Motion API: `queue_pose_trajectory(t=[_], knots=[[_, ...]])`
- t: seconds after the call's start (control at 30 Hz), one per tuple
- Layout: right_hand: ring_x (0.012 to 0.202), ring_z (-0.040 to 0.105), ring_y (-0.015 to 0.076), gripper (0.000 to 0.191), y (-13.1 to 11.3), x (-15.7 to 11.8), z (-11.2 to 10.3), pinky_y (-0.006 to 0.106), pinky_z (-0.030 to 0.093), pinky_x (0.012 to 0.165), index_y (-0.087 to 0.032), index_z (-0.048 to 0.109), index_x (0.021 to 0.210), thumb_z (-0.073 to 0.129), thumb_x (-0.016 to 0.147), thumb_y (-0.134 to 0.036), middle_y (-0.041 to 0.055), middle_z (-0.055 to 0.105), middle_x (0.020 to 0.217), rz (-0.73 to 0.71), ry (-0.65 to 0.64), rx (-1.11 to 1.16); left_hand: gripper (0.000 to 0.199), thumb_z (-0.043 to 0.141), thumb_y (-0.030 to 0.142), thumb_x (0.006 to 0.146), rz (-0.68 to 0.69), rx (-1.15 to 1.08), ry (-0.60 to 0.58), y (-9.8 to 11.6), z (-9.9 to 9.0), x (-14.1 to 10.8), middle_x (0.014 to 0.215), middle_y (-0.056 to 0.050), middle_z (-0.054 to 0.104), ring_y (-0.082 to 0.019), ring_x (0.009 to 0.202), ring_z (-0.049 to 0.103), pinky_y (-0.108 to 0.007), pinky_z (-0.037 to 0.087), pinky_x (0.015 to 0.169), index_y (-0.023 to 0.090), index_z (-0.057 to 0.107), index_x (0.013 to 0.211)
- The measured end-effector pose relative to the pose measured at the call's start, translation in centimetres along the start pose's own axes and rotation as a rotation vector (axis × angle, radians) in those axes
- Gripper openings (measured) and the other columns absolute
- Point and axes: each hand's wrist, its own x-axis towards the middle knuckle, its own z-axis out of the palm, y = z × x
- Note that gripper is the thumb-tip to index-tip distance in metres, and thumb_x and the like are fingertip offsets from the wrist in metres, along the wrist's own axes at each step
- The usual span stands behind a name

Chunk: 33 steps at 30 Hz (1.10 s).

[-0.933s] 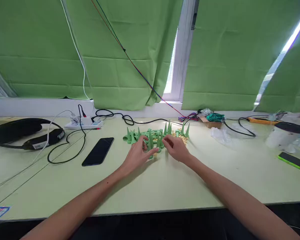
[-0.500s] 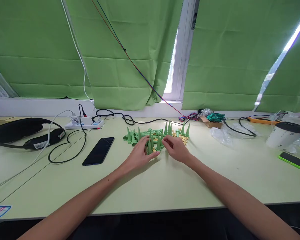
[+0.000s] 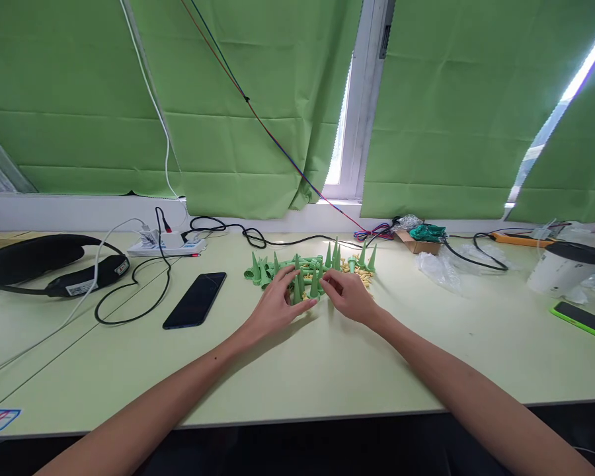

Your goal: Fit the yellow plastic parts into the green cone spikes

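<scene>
Several green plastic cone-shaped spikes (image 3: 335, 254) stand upright in a cluster, with more green pieces (image 3: 310, 260) lying flat among them. Small pale-yellow pieces (image 3: 367, 276) are scattered at the right side of the cluster. My left hand (image 3: 274, 303) curves around the near left side, thumb and fingers apart, with a green spike (image 3: 297, 291) in the gap between them. Facing it, my right hand (image 3: 350, 294) has thumb and fingertips pinched together beside a second spike (image 3: 314, 285). Whatever sits in that pinch is hidden.
A black phone (image 3: 196, 301) and black headphones (image 3: 89, 284) lie to the left, near a white power strip (image 3: 178, 244) with looping cables. To the right are a small cardboard box (image 3: 420, 245), clear plastic bags (image 3: 439, 268), a lidded paper cup (image 3: 562, 271) and a green-edged phone (image 3: 585, 320).
Both hands stay almost where they were at the cluster. The left fingers have shifted very slightly; the spikes look unmoved.
</scene>
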Motion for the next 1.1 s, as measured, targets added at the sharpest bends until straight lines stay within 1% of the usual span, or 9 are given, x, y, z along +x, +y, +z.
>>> queue_pose_trajectory(t=[0.1, 0.33, 0.43, 0.6, 0.7, 0.77, 0.83, 0.97, 1.1], knots=[[0.05, 0.039, 0.0101, 0.018, 0.0, 0.0, 0.0, 0.023, 0.031, 0.054, -0.019, 0.054, 0.078, 0.049, 0.094, -0.025, -0.0052, 0.046, 0.056, -0.004, 0.0, 0.005, 0.063, 0.068, 0.053, 0.081, 0.019, -0.027, 0.05, 0.4, -0.3, 0.1, 0.151, -0.014, 0.038, -0.005, 0.049, 0.05, -0.032, 0.056, 0.057, 0.026, 0.052, 0.136], [0.049, 0.039, 0.01, 0.018, 0.0, 0.0, 0.0, 0.023, 0.032, 0.053, -0.019, 0.055, 0.078, 0.05, 0.094, -0.025, -0.0051, 0.046, 0.055, -0.002, 0.008, 0.016, 0.054, 0.069, 0.029, 0.085, 0.324, -0.042, 0.512, 1.6, -1.0, -0.4, 0.142, -0.012, 0.042, 0.0, 0.051, 0.048, -0.021, 0.051, 0.045, 0.029, 0.05, 0.137], [0.049, 0.039, 0.0098, 0.018, 0.1, 0.1, 0.0, 0.023, 0.032, 0.053, -0.019, 0.055, 0.077, 0.05, 0.094, -0.026, -0.005, 0.047, 0.056, -0.002, 0.013, 0.019, 0.045, 0.067, 0.023, 0.087, 0.459, 0.003, 0.544, 2.1, -0.6, -0.8, 0.128, -0.01, 0.05, 0.0, 0.05, 0.048, -0.019, 0.049, 0.044, 0.027, 0.055, 0.13], [0.049, 0.039, 0.0098, 0.02, 0.0, 0.1, 0.0, 0.023, 0.032, 0.053, -0.019, 0.055, 0.078, 0.049, 0.094, -0.029, -0.005, 0.046, 0.055, 0.012, 0.019, 0.027, 0.021, 0.06, 0.018, 0.092, 0.464, -0.04, 0.402, 2.0, 0.6, -1.5, 0.115, -0.007, 0.053, 0.0, 0.048, 0.044, -0.021, 0.046, 0.047, 0.023, 0.061, 0.112], [0.049, 0.036, 0.01, 0.027, -0.2, 0.1, -0.1, 0.023, 0.031, 0.053, -0.02, 0.052, 0.075, 0.045, 0.097, -0.033, -0.0049, 0.044, 0.055, 0.031, 0.057, 0.028, 0.013, 0.049, 0.021, 0.097, 0.38, -0.04, 0.141, 1.9, 0.8, -1.8, 0.111, -0.006, 0.054, -0.002, 0.048, 0.04, -0.023, 0.042, 0.049, 0.022, 0.059, 0.105], [0.049, 0.033, 0.0103, 0.033, -0.4, 0.2, -0.3, 0.024, 0.03, 0.052, -0.02, 0.048, 0.071, 0.042, 0.099, -0.037, -0.0049, 0.041, 0.055, 0.036, 0.08, 0.02, 0.017, 0.045, 0.024, 0.098, 0.336, -0.029, -0.05, 2.0, 0.8, -1.8, 0.107, -0.006, 0.055, -0.006, 0.051, 0.042, -0.024, 0.042, 0.052, 0.022, 0.056, 0.111], [0.05, 0.032, 0.0106, 0.037, -0.5, 0.2, -0.4, 0.025, 0.03, 0.053, -0.021, 0.044, 0.068, 0.039, 0.1, -0.039, -0.0047, 0.04, 0.054, 0.032, 0.086, 0.011, 0.021, 0.045, 0.026, 0.097, 0.312, -0.001, -0.185, 2.2, 0.6, -1.7, 0.099, -0.005, 0.056, -0.009, 0.055, 0.044, -0.025, 0.042, 0.056, 0.022, 0.053, 0.116], [0.049, 0.031, 0.0106, 0.041, -0.5, 0.3, -0.4, 0.025, 0.029, 0.053, -0.021, 0.038, 0.066, 0.036, 0.101, -0.042, -0.0048, 0.039, 0.053, 0.022, 0.076, 0.005, 0.023, 0.038, 0.028, 0.1, 0.285, 0.082, -0.275, 2.3, 0.4, -1.4, 0.092, -0.004, 0.057, -0.013, 0.061, 0.049, -0.027, 0.041, 0.061, 0.02, 0.057, 0.11], [0.049, 0.034, 0.0105, 0.041, -0.3, 0.2, -0.4, 0.025, 0.03, 0.054, -0.021, 0.039, 0.067, 0.035, 0.102, -0.042, -0.0046, 0.041, 0.053, 0.034, 0.053, 0.017, 0.025, 0.037, 0.03, 0.1, 0.274, 0.194, -0.323, 1.6, 0.4, -1.0, 0.092, -0.005, 0.061, -0.019, 0.074, 0.058, -0.03, 0.042, 0.067, 0.021, 0.056, 0.114]])
